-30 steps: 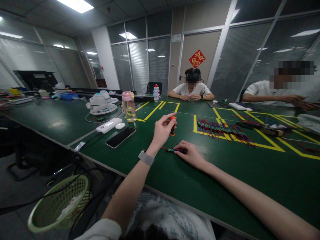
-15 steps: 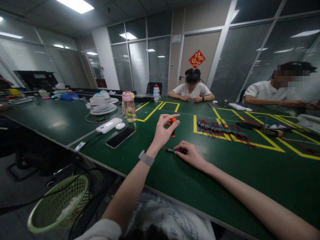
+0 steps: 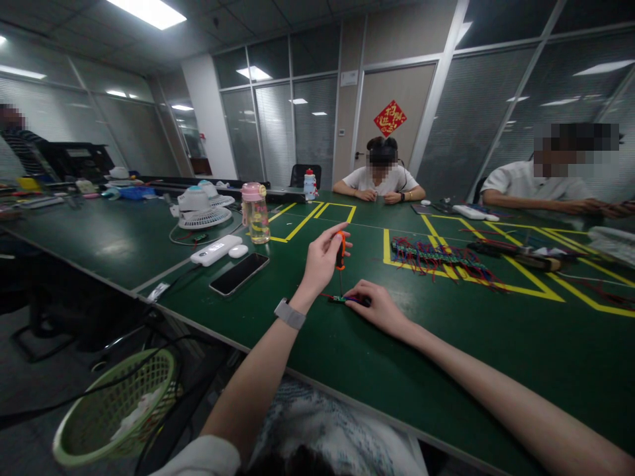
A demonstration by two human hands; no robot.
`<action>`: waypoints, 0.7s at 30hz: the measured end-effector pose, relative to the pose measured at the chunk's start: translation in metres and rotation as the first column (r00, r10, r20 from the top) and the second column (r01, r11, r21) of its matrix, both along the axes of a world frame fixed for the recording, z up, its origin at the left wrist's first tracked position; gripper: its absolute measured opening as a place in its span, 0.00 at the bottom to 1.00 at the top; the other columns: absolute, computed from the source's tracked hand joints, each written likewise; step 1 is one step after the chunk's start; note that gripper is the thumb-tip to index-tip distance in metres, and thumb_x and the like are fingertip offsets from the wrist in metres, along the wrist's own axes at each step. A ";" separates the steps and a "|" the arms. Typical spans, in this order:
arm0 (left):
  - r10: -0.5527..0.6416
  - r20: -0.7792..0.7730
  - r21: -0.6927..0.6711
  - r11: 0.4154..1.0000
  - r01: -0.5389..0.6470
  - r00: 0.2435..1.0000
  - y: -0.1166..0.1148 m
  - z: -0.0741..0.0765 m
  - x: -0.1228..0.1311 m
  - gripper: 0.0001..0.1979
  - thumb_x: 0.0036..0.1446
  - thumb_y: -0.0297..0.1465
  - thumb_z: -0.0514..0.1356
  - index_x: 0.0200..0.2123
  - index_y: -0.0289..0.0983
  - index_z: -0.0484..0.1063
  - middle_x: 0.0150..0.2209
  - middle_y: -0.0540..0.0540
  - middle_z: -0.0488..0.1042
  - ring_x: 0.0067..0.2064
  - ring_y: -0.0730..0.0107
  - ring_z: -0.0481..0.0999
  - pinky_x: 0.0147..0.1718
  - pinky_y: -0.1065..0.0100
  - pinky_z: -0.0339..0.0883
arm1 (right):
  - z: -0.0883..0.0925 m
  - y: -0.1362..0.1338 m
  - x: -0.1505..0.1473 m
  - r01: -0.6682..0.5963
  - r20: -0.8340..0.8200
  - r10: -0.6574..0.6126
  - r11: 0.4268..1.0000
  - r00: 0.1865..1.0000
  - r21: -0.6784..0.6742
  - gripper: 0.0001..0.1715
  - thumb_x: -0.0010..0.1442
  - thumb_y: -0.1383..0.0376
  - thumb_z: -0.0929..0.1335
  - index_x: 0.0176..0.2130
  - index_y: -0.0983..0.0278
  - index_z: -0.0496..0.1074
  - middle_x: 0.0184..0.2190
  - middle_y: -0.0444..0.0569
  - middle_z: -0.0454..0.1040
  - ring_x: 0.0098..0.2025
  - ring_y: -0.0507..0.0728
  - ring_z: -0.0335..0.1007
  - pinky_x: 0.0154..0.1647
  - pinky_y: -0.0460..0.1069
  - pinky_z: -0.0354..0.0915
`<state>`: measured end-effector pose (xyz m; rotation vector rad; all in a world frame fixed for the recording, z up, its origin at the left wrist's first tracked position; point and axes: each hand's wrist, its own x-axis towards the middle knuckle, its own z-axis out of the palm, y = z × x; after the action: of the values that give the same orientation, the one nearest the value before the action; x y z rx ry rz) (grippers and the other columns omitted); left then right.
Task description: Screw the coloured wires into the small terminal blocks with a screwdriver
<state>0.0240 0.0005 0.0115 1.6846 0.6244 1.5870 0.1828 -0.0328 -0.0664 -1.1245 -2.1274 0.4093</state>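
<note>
My left hand has its thumb and fingers closed round the orange and black handle of a screwdriver. The screwdriver stands upright, its thin shaft reaching down to a small green circuit board on the table. Pinched in the fingertips of my right hand is the right end of that board, where dark wires run under the fingers. A red wire leaves the board's left end. Whether the tip sits in a screw is too small to tell.
Wired boards lie in a row within yellow tape at right. A phone, a white power strip, a pink-lided bottle and a fan stand left. Two people sit across the green table. A basket is below.
My left fingers have shifted round the screwdriver handle, from a raised, arched hold to thumb and fingers along its side. My right hand and the board have stayed in place.
</note>
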 end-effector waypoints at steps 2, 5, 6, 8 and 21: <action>0.037 -0.028 0.015 0.999 -0.037 0.999 -0.001 0.000 0.000 0.15 0.57 0.35 0.57 0.47 0.38 0.72 0.39 0.45 0.72 0.35 0.73 0.73 0.32 0.71 0.70 | 0.001 0.000 0.000 0.002 -0.001 -0.002 1.000 1.000 -0.002 0.07 0.56 0.66 0.68 0.36 0.64 0.76 0.30 0.47 0.70 0.31 0.52 0.66 0.33 0.47 0.63; 0.096 -0.044 0.073 0.993 -0.093 0.994 -0.002 0.002 0.000 0.13 0.58 0.35 0.56 0.43 0.38 0.75 0.42 0.44 0.70 0.40 0.72 0.72 0.38 0.72 0.69 | 0.002 -0.001 -0.001 0.004 -0.006 -0.004 1.000 1.000 -0.005 0.07 0.56 0.66 0.68 0.36 0.65 0.76 0.30 0.48 0.70 0.31 0.52 0.66 0.33 0.47 0.63; 0.067 -0.031 0.064 0.996 -0.065 0.997 -0.002 0.002 0.000 0.13 0.60 0.35 0.54 0.44 0.39 0.75 0.44 0.44 0.70 0.41 0.71 0.72 0.38 0.71 0.69 | 0.002 -0.001 -0.001 0.004 -0.006 -0.004 1.000 1.000 -0.005 0.07 0.56 0.66 0.68 0.36 0.65 0.76 0.30 0.48 0.70 0.31 0.52 0.66 0.33 0.47 0.63; -0.031 0.006 0.019 0.999 0.031 0.999 -0.002 0.002 0.000 0.15 0.61 0.34 0.52 0.48 0.38 0.72 0.46 0.43 0.70 0.40 0.71 0.74 0.37 0.69 0.70 | 0.002 -0.001 -0.001 0.006 -0.004 -0.006 1.000 1.000 -0.005 0.07 0.56 0.66 0.68 0.35 0.65 0.76 0.30 0.48 0.70 0.31 0.52 0.66 0.33 0.47 0.63; -0.075 0.002 0.005 0.997 0.075 0.997 -0.003 0.001 0.001 0.16 0.58 0.36 0.57 0.49 0.39 0.71 0.40 0.45 0.72 0.36 0.72 0.74 0.34 0.70 0.70 | 0.002 -0.001 0.000 -0.001 -0.005 0.001 1.000 1.000 -0.011 0.08 0.56 0.65 0.67 0.36 0.64 0.76 0.31 0.48 0.70 0.31 0.52 0.66 0.33 0.48 0.64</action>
<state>0.0250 -0.0029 0.0126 1.6905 0.5500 1.5386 0.1828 -0.0338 -0.0641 -1.1277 -2.1239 0.4238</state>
